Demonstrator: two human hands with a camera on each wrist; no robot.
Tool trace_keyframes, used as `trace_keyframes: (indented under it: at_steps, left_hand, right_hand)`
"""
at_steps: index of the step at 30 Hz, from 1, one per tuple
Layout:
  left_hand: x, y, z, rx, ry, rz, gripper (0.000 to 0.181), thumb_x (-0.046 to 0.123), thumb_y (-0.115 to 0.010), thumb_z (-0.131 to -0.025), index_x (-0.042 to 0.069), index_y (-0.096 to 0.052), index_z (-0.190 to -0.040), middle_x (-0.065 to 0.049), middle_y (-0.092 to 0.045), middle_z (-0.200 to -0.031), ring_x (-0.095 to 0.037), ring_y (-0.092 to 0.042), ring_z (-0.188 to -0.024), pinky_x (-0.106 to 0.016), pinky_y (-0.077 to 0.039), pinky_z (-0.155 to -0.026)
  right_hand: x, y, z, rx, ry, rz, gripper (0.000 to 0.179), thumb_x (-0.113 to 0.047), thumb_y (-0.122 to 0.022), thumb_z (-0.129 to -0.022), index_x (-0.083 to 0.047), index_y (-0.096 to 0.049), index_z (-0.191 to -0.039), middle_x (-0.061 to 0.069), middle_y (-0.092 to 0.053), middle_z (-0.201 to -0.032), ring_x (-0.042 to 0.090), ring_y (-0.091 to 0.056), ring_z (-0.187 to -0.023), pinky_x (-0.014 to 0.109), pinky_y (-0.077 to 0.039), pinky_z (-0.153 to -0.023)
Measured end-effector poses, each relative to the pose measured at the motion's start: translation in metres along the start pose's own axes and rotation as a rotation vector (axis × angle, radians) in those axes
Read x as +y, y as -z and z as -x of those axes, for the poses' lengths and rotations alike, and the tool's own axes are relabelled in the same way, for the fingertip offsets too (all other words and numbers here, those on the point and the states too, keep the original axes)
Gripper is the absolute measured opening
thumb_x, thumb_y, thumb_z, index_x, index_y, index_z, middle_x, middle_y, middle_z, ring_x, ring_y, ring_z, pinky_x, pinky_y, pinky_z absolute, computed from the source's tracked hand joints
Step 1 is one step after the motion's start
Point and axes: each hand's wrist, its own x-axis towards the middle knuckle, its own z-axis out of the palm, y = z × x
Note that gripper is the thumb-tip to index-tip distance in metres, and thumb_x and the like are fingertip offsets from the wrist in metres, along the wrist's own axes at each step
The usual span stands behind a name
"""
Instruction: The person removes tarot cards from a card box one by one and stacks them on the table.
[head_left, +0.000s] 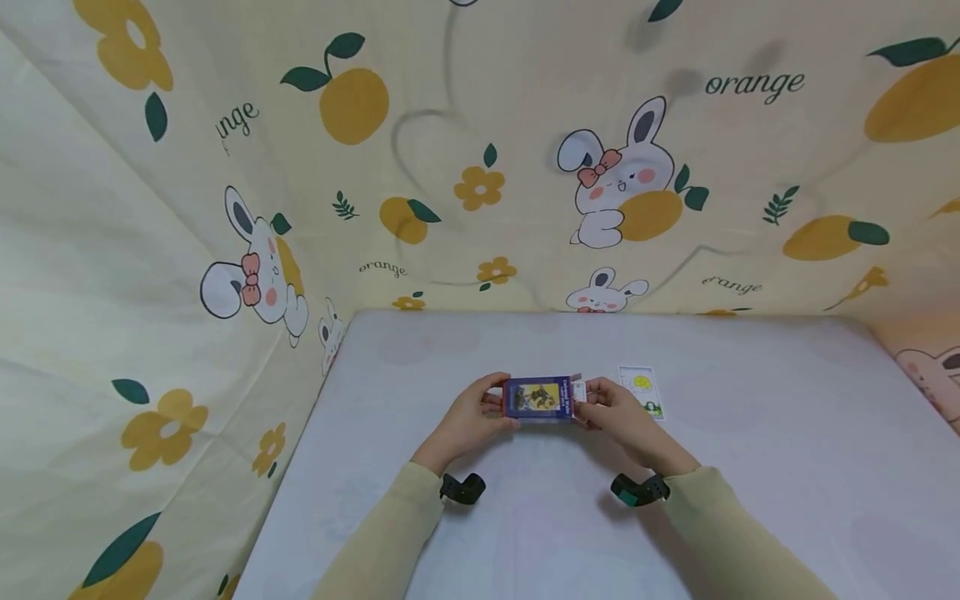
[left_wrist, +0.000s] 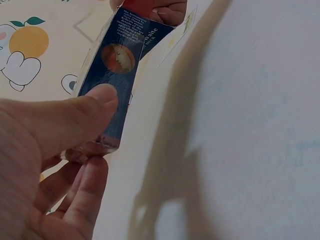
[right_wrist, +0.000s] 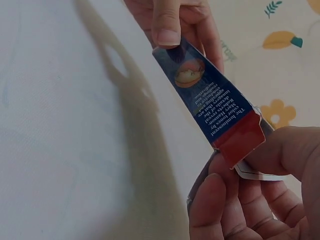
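A small blue card box (head_left: 536, 397) with a yellow picture on its front is held just above the white table. My left hand (head_left: 478, 414) grips its left end, the thumb lying along the blue side panel in the left wrist view. At the other end the box is open, with a red flap (right_wrist: 241, 139) standing out. There my right hand (head_left: 621, 419) pinches a white-edged card (right_wrist: 260, 175) at the box's mouth, between thumb and fingers. How many cards are inside is hidden. Behind the right hand, a loose card (head_left: 642, 390) with a yellow circle lies on the table.
The white table (head_left: 750, 483) runs back to a cloth wall (head_left: 510, 108) printed with rabbits and oranges. Another stretch of the same cloth stands along the left edge. Each wrist wears a dark strap-on device.
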Motion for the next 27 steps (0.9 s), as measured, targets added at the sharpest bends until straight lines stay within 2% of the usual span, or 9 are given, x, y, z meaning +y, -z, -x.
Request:
trace_keyframes:
  at_steps: [7, 13, 18, 27]
  left_hand:
    - [0.000, 0.002, 0.000, -0.004, -0.005, 0.009, 0.079, 0.018, -0.082, -0.079, 0.019, -0.041, -0.146, -0.001, -0.048, -0.134, -0.013, -0.059, -0.104, -0.031, -0.049, -0.090]
    - [0.000, 0.003, 0.001, 0.014, 0.013, 0.007, 0.078, 0.020, -0.083, -0.078, 0.024, -0.042, -0.145, 0.000, -0.049, -0.134, -0.013, -0.058, -0.103, -0.031, -0.050, -0.090]
    - [-0.001, 0.003, 0.000, 0.015, 0.023, 0.011, 0.078, 0.020, -0.082, -0.079, 0.023, -0.042, -0.145, 0.001, -0.048, -0.135, -0.013, -0.058, -0.104, -0.030, -0.050, -0.090]
    - [-0.001, 0.006, 0.001, 0.034, 0.021, 0.011, 0.079, 0.020, -0.083, -0.078, 0.022, -0.041, -0.146, 0.001, -0.048, -0.135, -0.013, -0.058, -0.103, -0.031, -0.050, -0.089]
  right_hand:
    - [-0.003, 0.003, 0.003, 0.009, -0.016, -0.016, 0.038, -0.017, -0.063, -0.095, 0.002, -0.045, -0.123, 0.018, -0.060, -0.113, 0.024, -0.061, -0.099, 0.040, -0.053, -0.087]
    - [-0.008, 0.007, 0.007, 0.027, -0.029, -0.053, 0.038, -0.016, -0.061, -0.096, 0.003, -0.044, -0.124, 0.020, -0.059, -0.123, 0.025, -0.062, -0.104, 0.038, -0.053, -0.087]
    - [-0.012, 0.008, 0.009, 0.044, -0.032, -0.073, 0.038, -0.013, -0.058, -0.097, 0.003, -0.039, -0.126, 0.023, -0.056, -0.130, 0.025, -0.062, -0.106, 0.038, -0.053, -0.088]
    - [-0.007, 0.016, 0.009, 0.049, -0.009, -0.036, 0.057, -0.014, -0.062, -0.095, -0.005, -0.029, -0.142, 0.024, -0.051, -0.131, 0.028, -0.059, -0.107, 0.046, -0.050, -0.092]
